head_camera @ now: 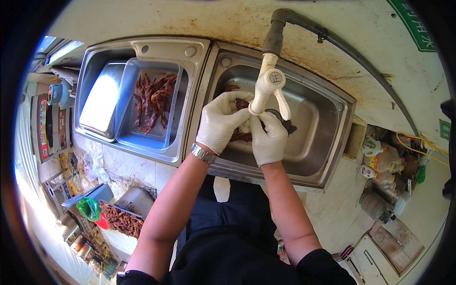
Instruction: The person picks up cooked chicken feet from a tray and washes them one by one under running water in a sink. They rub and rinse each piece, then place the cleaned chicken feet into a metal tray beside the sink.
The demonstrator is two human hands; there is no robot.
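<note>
Both hands wear pale gloves and meet over the right steel sink (306,142), beneath a white plastic tap (265,85). My left hand (226,123), with a metal watch at the wrist, has curled fingers around a dark reddish-brown piece of meat (242,104). Close beside it, my right hand (269,137) has its fingertips bent under the spout; what they touch is partly hidden by the tap. More brown pieces (240,136) lie in the sink below the hands. Dark scraps (289,127) sit by the drain. In the left sink, a clear plastic tub (148,137) holds brown meat pieces (155,98) resembling poultry feet.
A shiny metal pan (101,99) leans beside the tub. A grey pipe (349,46) runs along the stained wall. At lower left, a tray of brown strips (123,221) stands near a green plastic bag (88,208). Plastic bottles (381,156) are at the right.
</note>
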